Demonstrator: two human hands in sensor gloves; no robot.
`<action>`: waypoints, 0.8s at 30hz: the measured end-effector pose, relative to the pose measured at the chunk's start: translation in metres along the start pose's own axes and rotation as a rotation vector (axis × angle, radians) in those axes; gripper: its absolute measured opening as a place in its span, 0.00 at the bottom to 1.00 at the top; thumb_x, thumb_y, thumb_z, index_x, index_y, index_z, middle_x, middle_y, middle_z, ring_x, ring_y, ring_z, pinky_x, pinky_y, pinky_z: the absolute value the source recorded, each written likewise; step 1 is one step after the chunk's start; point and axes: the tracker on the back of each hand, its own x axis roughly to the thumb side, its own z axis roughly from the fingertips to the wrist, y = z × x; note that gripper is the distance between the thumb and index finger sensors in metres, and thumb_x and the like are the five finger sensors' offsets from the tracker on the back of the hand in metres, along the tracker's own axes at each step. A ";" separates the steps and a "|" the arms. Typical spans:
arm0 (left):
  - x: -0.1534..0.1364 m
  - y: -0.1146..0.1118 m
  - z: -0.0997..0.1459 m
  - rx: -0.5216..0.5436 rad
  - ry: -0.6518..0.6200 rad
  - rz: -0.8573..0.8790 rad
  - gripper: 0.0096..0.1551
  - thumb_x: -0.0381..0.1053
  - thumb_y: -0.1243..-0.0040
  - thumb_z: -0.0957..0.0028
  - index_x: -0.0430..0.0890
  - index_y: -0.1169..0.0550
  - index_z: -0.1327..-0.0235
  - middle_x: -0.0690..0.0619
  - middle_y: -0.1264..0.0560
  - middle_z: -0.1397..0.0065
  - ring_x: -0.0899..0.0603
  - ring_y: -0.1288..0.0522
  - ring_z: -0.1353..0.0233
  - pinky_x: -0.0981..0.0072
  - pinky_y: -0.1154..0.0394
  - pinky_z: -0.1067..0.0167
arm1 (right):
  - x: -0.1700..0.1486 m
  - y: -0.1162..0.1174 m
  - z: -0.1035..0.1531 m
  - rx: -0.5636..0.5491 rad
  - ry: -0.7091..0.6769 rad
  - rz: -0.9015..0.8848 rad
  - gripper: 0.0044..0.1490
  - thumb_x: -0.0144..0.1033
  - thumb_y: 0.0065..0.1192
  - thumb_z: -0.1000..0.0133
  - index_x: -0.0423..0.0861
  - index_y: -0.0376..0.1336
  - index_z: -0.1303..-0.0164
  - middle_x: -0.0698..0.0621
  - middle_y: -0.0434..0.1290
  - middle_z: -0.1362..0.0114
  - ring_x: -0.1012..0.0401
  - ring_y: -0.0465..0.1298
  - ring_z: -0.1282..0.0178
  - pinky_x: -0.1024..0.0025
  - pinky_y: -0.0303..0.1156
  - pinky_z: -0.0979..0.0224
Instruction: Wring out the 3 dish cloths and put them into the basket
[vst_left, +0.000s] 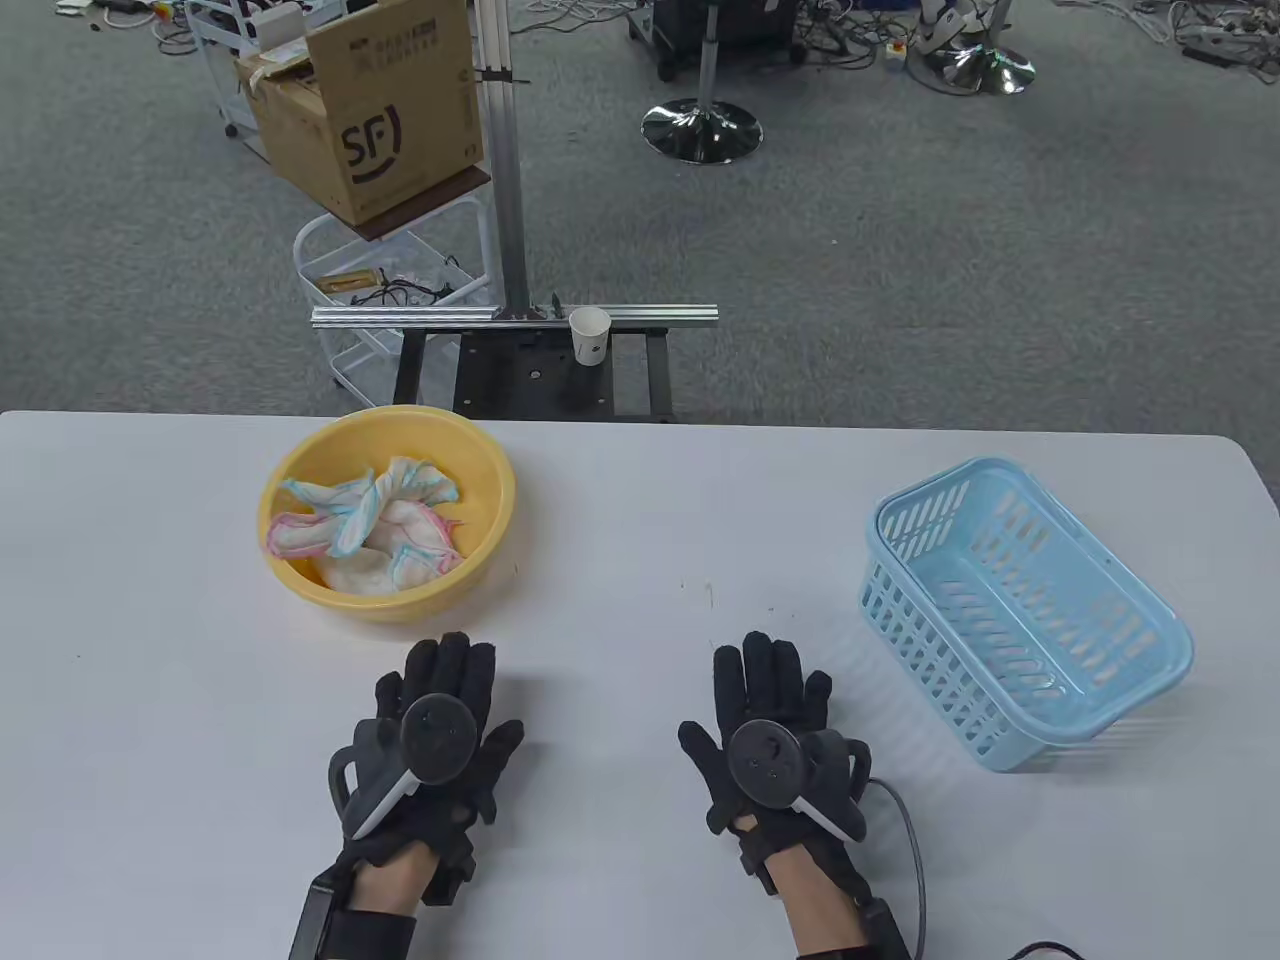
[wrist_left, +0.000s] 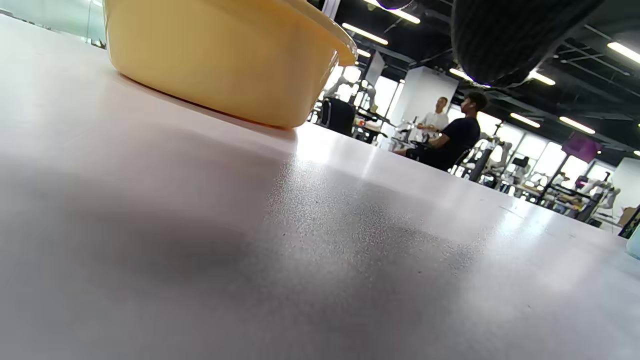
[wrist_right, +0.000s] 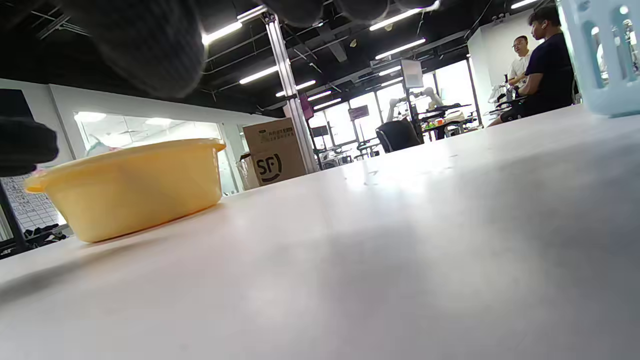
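Observation:
A yellow bowl stands on the left of the white table and holds a heap of white dish cloths edged in pink and blue. A light blue slatted basket sits empty at the right. My left hand lies flat on the table just in front of the bowl, fingers straight. My right hand lies flat near the middle, left of the basket. Neither holds anything. The bowl's outer wall fills the left wrist view, and the bowl and basket corner show in the right wrist view.
Beyond the table's far edge stand a metal frame with a paper cup, a white cart and a cardboard box. People sit in the background. A cable trails from my right wrist.

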 end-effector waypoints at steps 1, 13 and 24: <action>0.000 0.000 0.000 -0.002 0.000 -0.001 0.54 0.69 0.40 0.52 0.64 0.54 0.19 0.66 0.61 0.15 0.47 0.65 0.12 0.39 0.63 0.20 | 0.000 0.000 0.000 0.003 0.002 -0.003 0.54 0.63 0.58 0.41 0.45 0.39 0.18 0.36 0.40 0.14 0.35 0.41 0.15 0.25 0.41 0.24; 0.000 0.000 0.000 -0.003 0.001 0.003 0.54 0.69 0.40 0.52 0.64 0.54 0.19 0.66 0.61 0.15 0.47 0.65 0.12 0.39 0.63 0.20 | -0.001 0.000 -0.001 0.011 0.011 -0.008 0.54 0.63 0.58 0.41 0.44 0.39 0.18 0.36 0.40 0.14 0.35 0.41 0.15 0.25 0.41 0.24; -0.002 0.001 0.001 0.003 0.010 -0.001 0.54 0.69 0.40 0.52 0.64 0.54 0.19 0.66 0.61 0.15 0.47 0.64 0.12 0.39 0.63 0.20 | -0.002 0.000 -0.001 0.007 0.013 -0.017 0.54 0.62 0.58 0.41 0.45 0.39 0.18 0.36 0.40 0.14 0.35 0.41 0.15 0.25 0.41 0.24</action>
